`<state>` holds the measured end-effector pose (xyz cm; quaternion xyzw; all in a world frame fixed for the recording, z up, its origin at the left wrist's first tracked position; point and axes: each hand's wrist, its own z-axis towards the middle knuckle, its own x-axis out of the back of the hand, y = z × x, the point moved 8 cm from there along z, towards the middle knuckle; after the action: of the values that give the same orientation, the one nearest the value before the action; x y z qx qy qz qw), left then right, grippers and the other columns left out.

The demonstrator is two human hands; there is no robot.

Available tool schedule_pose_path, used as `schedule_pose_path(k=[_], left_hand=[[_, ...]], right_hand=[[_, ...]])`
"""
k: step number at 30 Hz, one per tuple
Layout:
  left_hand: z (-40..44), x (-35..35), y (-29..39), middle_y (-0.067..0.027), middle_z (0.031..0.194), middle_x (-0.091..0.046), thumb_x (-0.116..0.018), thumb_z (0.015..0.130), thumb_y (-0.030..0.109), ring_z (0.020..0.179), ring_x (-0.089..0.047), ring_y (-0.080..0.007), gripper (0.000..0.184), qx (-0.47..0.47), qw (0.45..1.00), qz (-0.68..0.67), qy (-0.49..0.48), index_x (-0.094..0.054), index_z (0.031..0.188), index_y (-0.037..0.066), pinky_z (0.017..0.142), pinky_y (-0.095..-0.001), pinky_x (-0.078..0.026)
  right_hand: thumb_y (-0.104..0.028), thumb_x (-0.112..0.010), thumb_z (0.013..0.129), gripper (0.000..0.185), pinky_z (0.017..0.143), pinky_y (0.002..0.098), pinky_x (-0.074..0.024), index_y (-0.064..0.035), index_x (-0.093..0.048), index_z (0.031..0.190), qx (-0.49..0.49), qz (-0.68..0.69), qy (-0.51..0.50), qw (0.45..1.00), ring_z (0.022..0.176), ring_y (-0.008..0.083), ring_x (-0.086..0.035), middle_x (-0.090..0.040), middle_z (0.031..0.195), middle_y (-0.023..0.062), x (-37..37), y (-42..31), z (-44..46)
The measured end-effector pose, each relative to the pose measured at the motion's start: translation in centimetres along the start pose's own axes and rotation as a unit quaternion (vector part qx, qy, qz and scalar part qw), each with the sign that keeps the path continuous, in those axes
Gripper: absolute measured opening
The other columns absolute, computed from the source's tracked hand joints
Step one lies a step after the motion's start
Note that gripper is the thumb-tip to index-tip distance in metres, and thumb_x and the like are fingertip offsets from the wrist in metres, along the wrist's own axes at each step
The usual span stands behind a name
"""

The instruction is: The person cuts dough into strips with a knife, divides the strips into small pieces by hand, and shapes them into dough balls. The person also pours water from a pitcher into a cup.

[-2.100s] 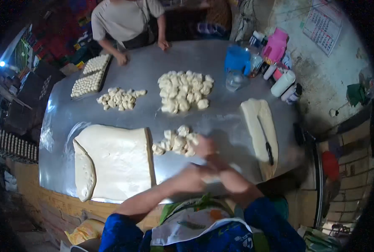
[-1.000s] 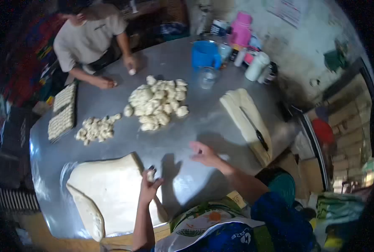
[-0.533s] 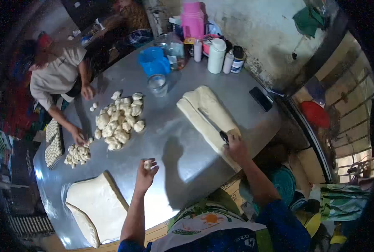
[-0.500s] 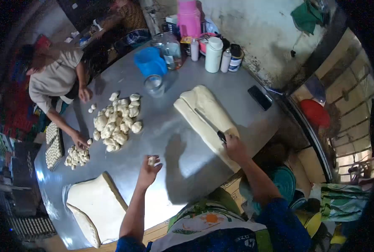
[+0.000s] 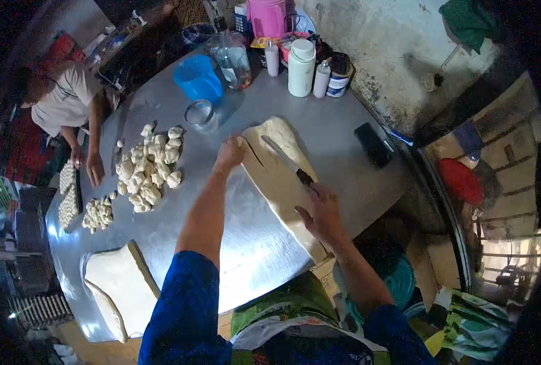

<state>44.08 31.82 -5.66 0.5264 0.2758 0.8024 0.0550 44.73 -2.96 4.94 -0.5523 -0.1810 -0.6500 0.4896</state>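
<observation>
A long slab of pale dough (image 5: 270,188) lies slantwise on the metal table in front of me, with a slit near its far left edge. My left hand (image 5: 231,153) is at that edge, its fingers closed on the dough's left corner. In my right hand (image 5: 325,216) is a knife (image 5: 285,156), held by its dark handle. Its blade rests along the top of the slab, pointing away from me. Left of my left arm sits a pile of dough lumps (image 5: 145,173).
A second dough sheet (image 5: 118,286) lies at the table's near left. A co-worker (image 5: 69,100) stands by small dough bits (image 5: 97,213) and a filled tray (image 5: 69,198). Behind stand a blue jug (image 5: 197,79), a glass (image 5: 200,115) and a white bottle (image 5: 301,70). A phone (image 5: 374,145) lies right.
My left hand has moved forward from above the table, where it held a small dough piece, to the slab's left edge. A slit now shows there. The co-worker's hands have shifted toward the tray.
</observation>
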Motion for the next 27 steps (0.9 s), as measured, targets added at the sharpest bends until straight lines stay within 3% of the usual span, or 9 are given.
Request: schedule_pose_path(k=[4,6,7,11,15,16,18,22,27], left_hand=[[-5.6,5.8,6.9,-0.0151,0.094,-0.067,-0.067,0.084,0.019,0.078,-0.063,-0.0315,0.049,0.211,0.964,-0.122,-0.102,-0.051,0.128,0.005,0.070,-0.0415,-0.052],[-11.7,9.9,12.8,-0.0063,0.083,-0.063,-0.061,0.074,0.001,0.071,-0.059,-0.0221,0.028,0.080,0.954,-0.280,-0.075,-0.061,0.101,0.007,0.065,-0.0345,-0.048],[-15.6,10.8,14.1,-0.0015,0.085,-0.061,-0.064,0.071,-0.003,0.073,-0.056,-0.0173,0.030,0.159,0.912,-0.336,-0.174,-0.061,0.099,0.009,0.067,-0.0307,-0.047],[-24.6,22.2,20.5,-0.0020,0.085,-0.063,-0.069,0.061,-0.006,0.072,-0.057,-0.0170,0.037,0.061,0.862,-0.453,-0.220,-0.059,0.093,0.010,0.070,-0.0289,-0.044],[-30.6,29.5,18.4,-0.0029,0.084,-0.064,-0.063,0.054,-0.011,0.072,-0.057,-0.0169,0.041,0.096,0.786,-0.604,-0.089,-0.059,0.090,0.009,0.069,-0.0282,-0.044],[-31.9,31.5,17.4,-0.0031,0.083,-0.065,-0.061,0.053,-0.012,0.072,-0.058,-0.0172,0.043,0.093,0.770,-0.629,-0.051,-0.059,0.090,0.009,0.068,-0.0284,-0.045],[-34.7,34.7,15.0,-0.0033,0.083,-0.065,-0.060,0.052,-0.013,0.072,-0.058,-0.0175,0.044,0.084,0.755,-0.650,-0.002,-0.059,0.090,0.009,0.068,-0.0286,-0.045],[-41.5,37.6,9.3,-0.0042,0.083,-0.065,-0.055,0.050,-0.014,0.071,-0.058,-0.0191,0.045,0.119,0.753,-0.647,0.036,-0.059,0.089,0.008,0.068,-0.0299,-0.047],[-48.1,40.2,4.4,-0.0079,0.088,-0.067,-0.066,0.053,-0.015,0.078,-0.064,-0.0187,0.046,0.198,0.783,-0.586,0.068,-0.060,0.091,0.009,0.072,-0.0315,-0.053]], right_hand=[[-0.032,-0.069,0.084,0.066,0.090,0.0384,-0.0420,-0.0064,-0.044,0.140,0.034,0.088,0.011,0.996,0.099,0.0286,-0.059,-0.052,0.130,0.0146,0.3,-2.0,-0.4],[-0.031,-0.071,0.083,0.066,0.090,0.0377,-0.0418,-0.0052,-0.046,0.138,0.040,0.144,-0.029,0.988,0.099,0.0263,-0.058,-0.052,0.129,0.0146,-1.4,-3.0,0.4],[-0.031,-0.071,0.082,0.065,0.090,0.0374,-0.0417,-0.0046,-0.048,0.137,0.045,0.172,-0.051,0.983,0.099,0.0251,-0.058,-0.051,0.129,0.0145,-2.4,-3.5,0.7],[-0.029,-0.073,0.079,0.055,0.083,0.0367,-0.0446,-0.0028,-0.056,0.124,0.026,0.436,-0.197,0.878,0.087,0.0206,-0.060,-0.057,0.118,0.0128,-12.3,-2.2,2.1],[-0.029,-0.076,0.076,0.038,0.074,0.0360,-0.0485,-0.0039,-0.065,0.103,0.296,0.199,-0.082,0.931,0.076,0.0167,-0.062,-0.065,0.098,0.0085,-11.7,-9.0,1.3],[-0.032,-0.077,0.075,0.038,0.074,0.0356,-0.0484,-0.0061,-0.065,0.100,0.187,0.184,-0.175,0.949,0.076,0.0181,-0.061,-0.065,0.093,0.0068,-9.0,-11.8,0.7],[-0.039,-0.079,0.074,0.044,0.077,0.0362,-0.0478,-0.0087,-0.065,0.103,0.179,0.117,-0.232,0.949,0.081,0.0209,-0.060,-0.064,0.095,0.0060,-7.7,-16.1,-2.1],[-0.051,-0.081,0.067,0.068,0.090,0.0387,-0.0452,-0.0090,-0.063,0.117,0.240,0.098,-0.083,0.962,0.097,0.0281,-0.059,-0.060,0.114,0.0103,-11.9,-7.2,-7.5],[-0.036,-0.085,0.067,0.057,0.078,0.0354,-0.0499,-0.0023,-0.066,0.109,-0.052,-0.005,-0.377,0.925,0.082,0.0263,-0.062,-0.067,0.096,0.0131,-10.1,-14.0,-7.4]])
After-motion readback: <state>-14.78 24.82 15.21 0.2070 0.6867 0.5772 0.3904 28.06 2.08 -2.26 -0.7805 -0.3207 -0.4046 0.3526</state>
